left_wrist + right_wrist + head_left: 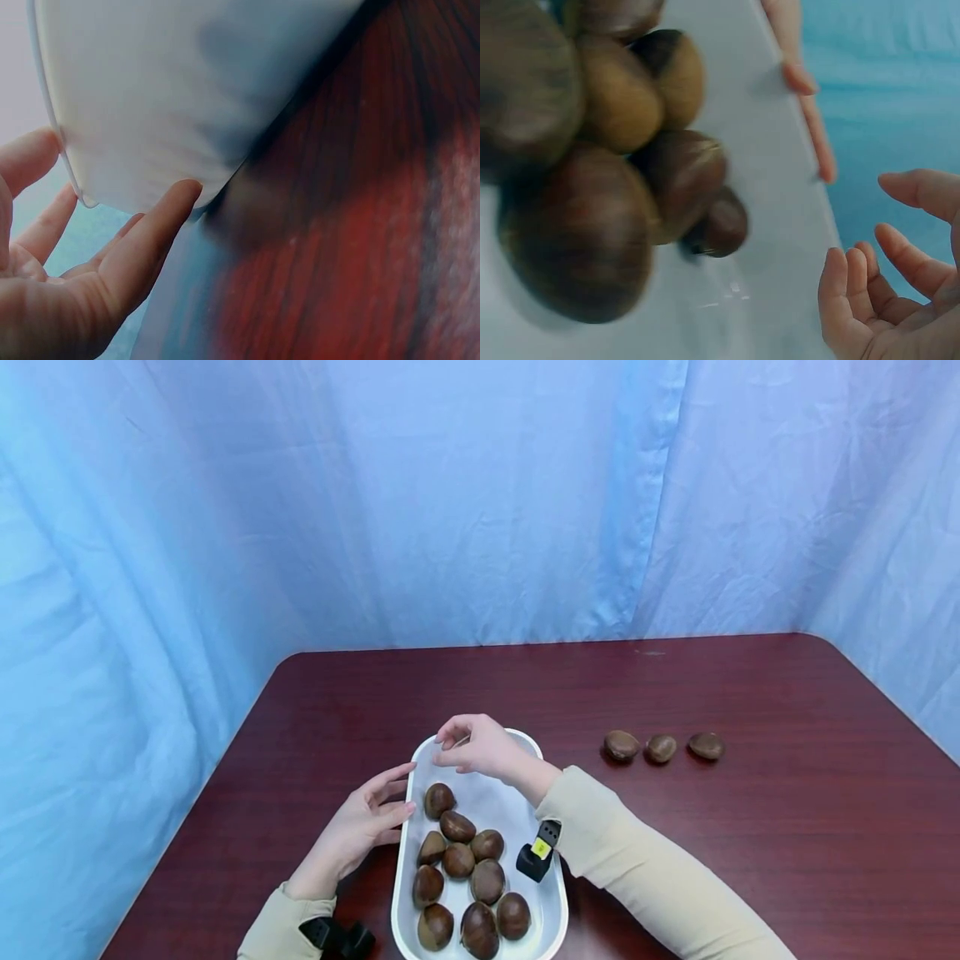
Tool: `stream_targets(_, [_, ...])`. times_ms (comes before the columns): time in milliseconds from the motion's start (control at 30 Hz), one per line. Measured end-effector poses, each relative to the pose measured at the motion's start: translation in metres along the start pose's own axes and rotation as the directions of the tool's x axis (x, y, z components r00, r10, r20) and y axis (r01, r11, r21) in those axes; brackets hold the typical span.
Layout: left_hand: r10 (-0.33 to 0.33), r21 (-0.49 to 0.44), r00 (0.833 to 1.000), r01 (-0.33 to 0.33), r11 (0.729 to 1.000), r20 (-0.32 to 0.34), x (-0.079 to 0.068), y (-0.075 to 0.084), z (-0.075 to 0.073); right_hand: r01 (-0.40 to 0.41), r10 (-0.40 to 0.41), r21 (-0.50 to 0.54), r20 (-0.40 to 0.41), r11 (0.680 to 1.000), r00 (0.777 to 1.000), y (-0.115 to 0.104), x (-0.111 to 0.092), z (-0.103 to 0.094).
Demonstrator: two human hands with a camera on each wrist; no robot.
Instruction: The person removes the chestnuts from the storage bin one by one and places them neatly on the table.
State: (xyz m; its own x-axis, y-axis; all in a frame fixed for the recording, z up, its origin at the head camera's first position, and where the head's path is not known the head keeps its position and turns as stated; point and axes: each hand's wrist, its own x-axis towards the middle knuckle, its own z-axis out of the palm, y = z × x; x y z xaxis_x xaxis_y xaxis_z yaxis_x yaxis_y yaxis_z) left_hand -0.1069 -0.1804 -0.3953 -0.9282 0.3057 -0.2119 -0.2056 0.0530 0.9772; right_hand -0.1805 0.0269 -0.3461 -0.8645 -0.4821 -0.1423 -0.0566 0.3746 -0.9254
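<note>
A white oblong tray (498, 795) stands near the front of the table and holds several brown chestnuts (487, 882), mostly in its nearer part. Against the tray's left side rests my left hand (358, 828); its fingers are extended and touch the rim and outer wall, as the left wrist view also shows. Over the far end of the tray hovers my right hand (483, 748), fingers loosely bent. In the right wrist view, the thumb and fingers of that right hand (911, 289) are apart with nothing between them.
Right of the tray, three chestnuts lie in a row on the dark red table: a left one (621, 745), a middle one (661, 748) and a right one (707, 745). Blue curtains (480, 510) hang behind the table and at both sides.
</note>
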Motion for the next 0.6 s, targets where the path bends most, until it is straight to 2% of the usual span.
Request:
stream_targets(100, [0.001, -0.002, 1.0, -0.001, 1.0, 0.004, 0.0, 0.0, 0.001, -0.019, 0.019, -0.019, 0.011, 1.0, 1.0, 0.005, 0.0, 0.004])
stream_targets(367, [-0.007, -0.006, 1.0, 0.007, 1.0, -0.006, -0.002, 0.0, -0.001, -0.021, 0.029, -0.164, 0.05, 0.986, 0.998, 0.008, 0.003, 0.01])
stream_targets(600, [-0.013, -0.012, 1.0, 0.013, 1.0, -0.003, -0.003, 0.001, -0.001, -0.065, 0.101, -0.304, 0.106, 0.951, 0.989, 0.013, 0.007, 0.016])
